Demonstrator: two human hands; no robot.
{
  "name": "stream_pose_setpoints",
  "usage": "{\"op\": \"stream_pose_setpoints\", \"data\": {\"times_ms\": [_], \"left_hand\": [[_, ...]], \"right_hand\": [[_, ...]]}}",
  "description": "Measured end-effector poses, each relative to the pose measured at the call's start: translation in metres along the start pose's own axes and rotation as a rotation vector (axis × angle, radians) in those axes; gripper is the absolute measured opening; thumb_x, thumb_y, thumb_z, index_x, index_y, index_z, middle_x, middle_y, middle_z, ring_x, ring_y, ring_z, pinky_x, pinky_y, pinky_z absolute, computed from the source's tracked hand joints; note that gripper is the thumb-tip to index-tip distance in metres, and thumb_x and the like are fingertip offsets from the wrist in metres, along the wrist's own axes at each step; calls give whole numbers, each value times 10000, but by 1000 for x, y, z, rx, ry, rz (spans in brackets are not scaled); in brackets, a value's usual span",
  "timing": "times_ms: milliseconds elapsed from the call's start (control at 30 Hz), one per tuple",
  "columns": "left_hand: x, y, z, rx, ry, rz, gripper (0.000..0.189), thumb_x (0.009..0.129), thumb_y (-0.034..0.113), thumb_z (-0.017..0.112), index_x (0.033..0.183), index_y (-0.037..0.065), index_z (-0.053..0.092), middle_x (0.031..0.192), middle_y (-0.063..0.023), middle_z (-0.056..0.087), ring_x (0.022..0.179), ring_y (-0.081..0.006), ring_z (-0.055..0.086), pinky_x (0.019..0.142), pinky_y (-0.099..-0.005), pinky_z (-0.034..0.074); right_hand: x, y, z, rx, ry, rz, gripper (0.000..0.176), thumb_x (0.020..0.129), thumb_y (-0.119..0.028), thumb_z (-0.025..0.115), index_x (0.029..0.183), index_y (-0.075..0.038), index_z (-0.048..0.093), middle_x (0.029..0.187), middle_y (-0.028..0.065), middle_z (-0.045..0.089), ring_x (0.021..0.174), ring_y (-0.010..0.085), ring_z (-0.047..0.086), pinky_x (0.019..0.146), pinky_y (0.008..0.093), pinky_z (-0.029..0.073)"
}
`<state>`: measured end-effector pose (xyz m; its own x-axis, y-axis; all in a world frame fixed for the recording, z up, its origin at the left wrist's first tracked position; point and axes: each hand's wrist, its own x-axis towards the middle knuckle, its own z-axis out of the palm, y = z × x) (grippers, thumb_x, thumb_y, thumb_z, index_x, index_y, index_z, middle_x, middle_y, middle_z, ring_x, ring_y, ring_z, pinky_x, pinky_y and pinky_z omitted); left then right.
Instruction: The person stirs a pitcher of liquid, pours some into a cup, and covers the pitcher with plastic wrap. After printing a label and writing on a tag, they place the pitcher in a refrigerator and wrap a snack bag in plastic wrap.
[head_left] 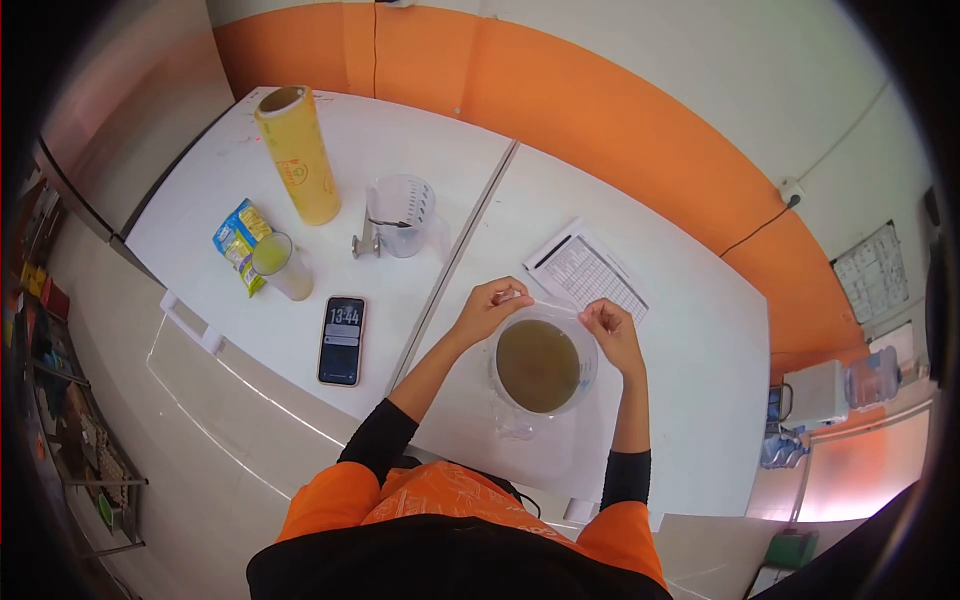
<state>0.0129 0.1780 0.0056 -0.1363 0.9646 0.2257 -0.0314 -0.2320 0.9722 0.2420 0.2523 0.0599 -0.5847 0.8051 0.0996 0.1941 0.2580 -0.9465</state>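
Observation:
A clear container (588, 385) with brown-green liquid (538, 366) stands on the white table in front of the person. Thin clear plastic film (556, 306) stretches over its far rim. My left hand (492, 306) pinches the film at the rim's far left. At the far right of the rim, my right hand (610, 330) pinches the film's other side. How far the film covers the opening is hard to tell.
Left on the white table (350, 130) are a yellow film roll (300, 160), a clear measuring jug (402, 225), a glass of yellowish liquid (282, 265), a snack packet (237, 240) and a phone (343, 340). Printed sheets (590, 275) lie beyond the container.

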Motion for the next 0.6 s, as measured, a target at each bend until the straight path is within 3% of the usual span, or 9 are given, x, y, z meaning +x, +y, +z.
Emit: {"op": "stream_pose_setpoints", "data": {"times_ms": [133,300,433,600], "left_hand": [[-3,-4,7,-220,22,-56,169,877,180,610,812,25,601,645,56,536,616,-14,457,557,-179,368],[-19,-11,24,-377,172,-274,296,910,265,566,737,27,590,620,59,524,574,-17,441,517,-194,366],[-24,-27,23,-201,271,-189,325,912,273,556,709,19,576,580,50,503,550,-31,432,495,-205,359],[-57,-34,21,155,382,-49,246,910,209,548,765,12,574,605,10,529,584,-71,484,535,-224,394]], "right_hand": [[-19,15,2,94,86,69,163,900,-163,571,786,-47,584,653,-76,470,592,12,361,527,186,296],[-34,50,30,274,282,155,337,957,-341,450,777,-94,592,654,-73,499,585,9,410,523,183,344],[-36,58,43,431,383,169,332,949,-323,476,743,-92,598,628,-68,518,547,14,418,495,184,353],[-43,54,46,300,507,10,257,928,-199,524,736,-36,581,653,-47,537,580,17,446,513,188,366]]}}
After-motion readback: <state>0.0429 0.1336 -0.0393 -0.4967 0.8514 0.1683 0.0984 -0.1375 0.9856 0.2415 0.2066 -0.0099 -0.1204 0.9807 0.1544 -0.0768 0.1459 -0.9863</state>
